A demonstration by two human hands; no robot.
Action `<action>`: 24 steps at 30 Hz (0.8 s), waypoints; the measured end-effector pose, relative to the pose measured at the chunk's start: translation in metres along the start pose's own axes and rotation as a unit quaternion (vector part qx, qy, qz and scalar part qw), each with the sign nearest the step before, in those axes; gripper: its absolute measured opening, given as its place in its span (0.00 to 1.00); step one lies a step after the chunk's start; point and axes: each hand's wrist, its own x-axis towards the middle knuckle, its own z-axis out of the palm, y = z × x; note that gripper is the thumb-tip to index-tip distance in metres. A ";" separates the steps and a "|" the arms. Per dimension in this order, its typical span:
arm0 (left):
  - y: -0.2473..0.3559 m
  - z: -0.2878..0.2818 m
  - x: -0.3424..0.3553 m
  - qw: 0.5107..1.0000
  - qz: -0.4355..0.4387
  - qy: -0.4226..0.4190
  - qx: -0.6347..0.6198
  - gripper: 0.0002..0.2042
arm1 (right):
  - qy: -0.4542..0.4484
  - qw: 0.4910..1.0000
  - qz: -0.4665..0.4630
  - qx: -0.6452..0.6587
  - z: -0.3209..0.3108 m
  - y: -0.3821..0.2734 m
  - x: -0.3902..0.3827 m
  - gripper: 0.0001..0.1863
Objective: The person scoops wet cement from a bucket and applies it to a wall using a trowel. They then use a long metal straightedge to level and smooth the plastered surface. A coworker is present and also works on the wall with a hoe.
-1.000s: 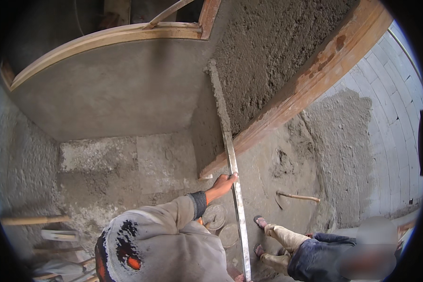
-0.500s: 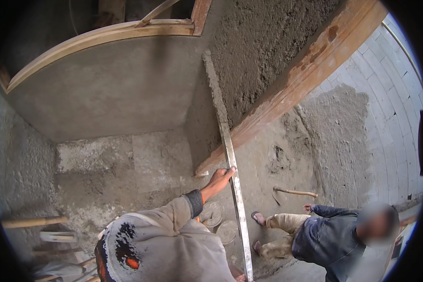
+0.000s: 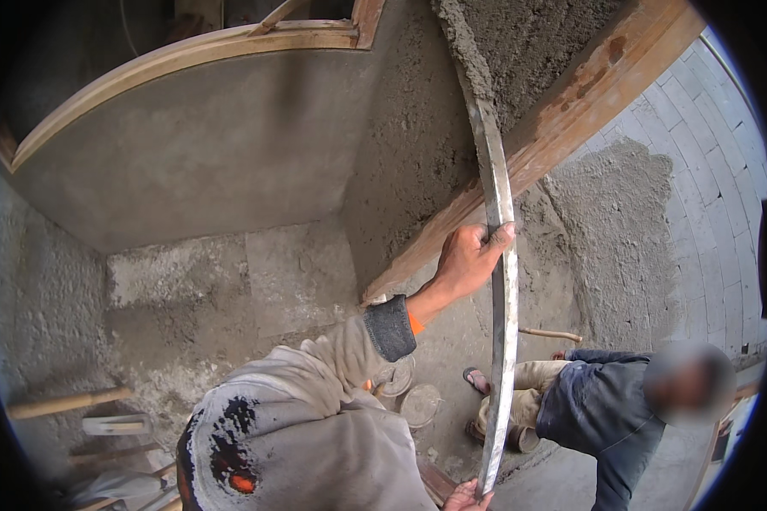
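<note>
Mortar (image 3: 467,51) is clumped along the top of this long metal bar (image 3: 504,298), which slants up the rough wall (image 3: 528,51) and crosses a wooden beam (image 3: 601,89). Left hand (image 3: 473,255) has its middle pinched thumb-and-fingers, right hand (image 3: 467,496)'s holding the low end, partly out of sight. Someone in a dark jacket (image 3: 609,404)'s nearby.

The bar (image 3: 504,298) is metal, shiny where bare and caked with rough, matt mortar (image 3: 467,47) at its upper end. Behind it the coarse plaster (image 3: 541,51) looks grainy, beside a wooden post (image 3: 601,94) with worn, patchy faces. The window frame (image 3: 187,58) is smoother wood, the sleeve (image 3: 328,358) soft, matt cloth.
</note>
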 end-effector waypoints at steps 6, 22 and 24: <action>-0.061 -0.003 -0.030 0.993 -0.104 -0.031 0.054 0.28 | 0.080 0.920 0.267 0.276 -0.096 -0.086 0.064 0.16; -0.191 -0.017 -0.094 0.936 -0.338 -0.034 0.090 0.29 | 0.100 0.974 -0.115 -0.168 -0.159 -0.063 0.112 0.20; -0.206 -0.016 -0.100 0.934 -0.342 -0.014 0.099 0.29 | 0.118 0.969 -0.128 -0.173 -0.156 -0.058 0.112 0.21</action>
